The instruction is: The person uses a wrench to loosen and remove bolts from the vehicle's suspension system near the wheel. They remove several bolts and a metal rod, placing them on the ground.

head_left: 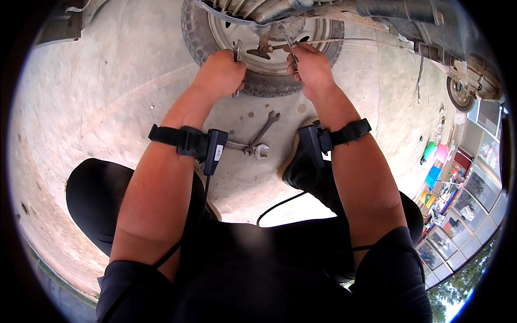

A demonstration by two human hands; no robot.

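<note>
In front of me a wheel stands on the concrete, with a dark treaded tyre (264,86) and a dusty pale rim (216,33). My left hand (222,72) is closed round a wrench (238,48), whose end sticks up past the thumb side at the rim's left part. A second wrench (285,34) is gripped by my right hand (313,65), its upper end reaching the hub area. Between the two hands sits a rusty brake lever (260,53) with a spring and rod. My fingers hide much of both wrench handles.
Two more wrenches lie crossed on the floor between my feet, an open-ended one (266,128) and another (260,151). Dark vehicle parts (398,12) overhang the wheel. A thin cable (355,39) runs rightward. Another wheel (459,94) stands far right, near windows.
</note>
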